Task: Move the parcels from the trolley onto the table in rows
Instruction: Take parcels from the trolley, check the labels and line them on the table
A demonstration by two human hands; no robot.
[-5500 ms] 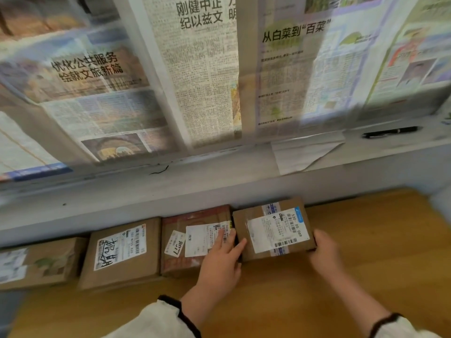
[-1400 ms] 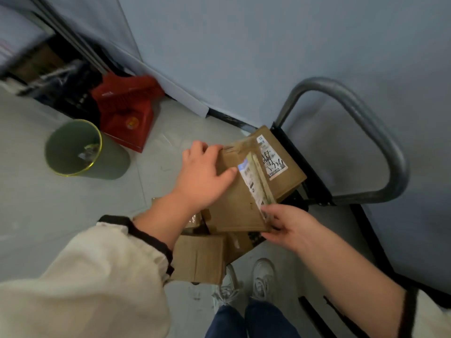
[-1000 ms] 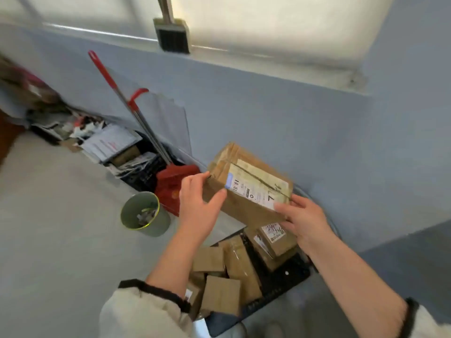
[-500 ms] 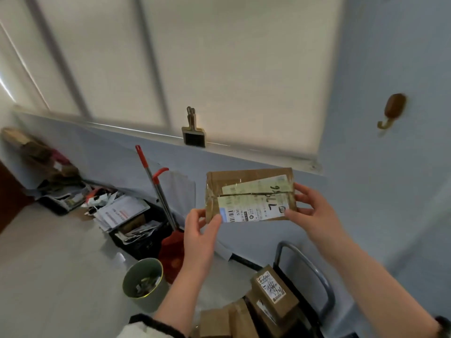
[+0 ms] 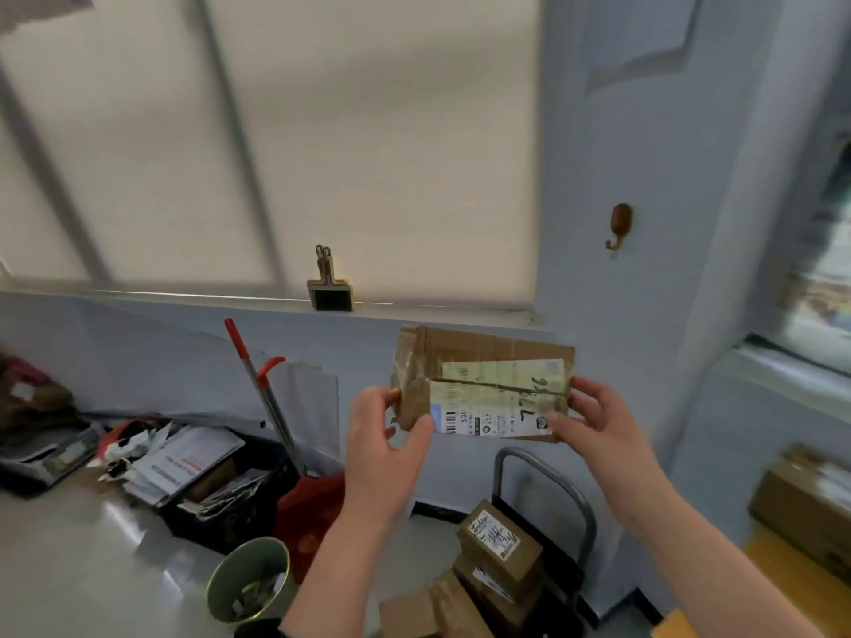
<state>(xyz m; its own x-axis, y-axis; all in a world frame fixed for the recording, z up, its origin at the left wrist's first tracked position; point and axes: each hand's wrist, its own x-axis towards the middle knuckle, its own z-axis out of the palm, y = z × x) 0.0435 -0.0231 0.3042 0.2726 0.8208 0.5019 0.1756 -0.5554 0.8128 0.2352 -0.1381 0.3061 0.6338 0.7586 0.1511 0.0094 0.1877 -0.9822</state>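
Above the trolley (image 5: 552,476), you're holding the parcel (image 5: 479,356) mid-air. Left hand (image 5: 382,435) & right hand (image 5: 598,425) are pinching its short ends, fingertips only. Swinging fast toward the table (image 5: 783,591) is risking a slip & drop onto the stacked parcels (image 5: 499,538).

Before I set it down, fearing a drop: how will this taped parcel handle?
Probably stiff: the parcel shows flat faces, held only at its ends by left hand and right hand. Likely light, as fingertips carry it. Glossy tape may slip.
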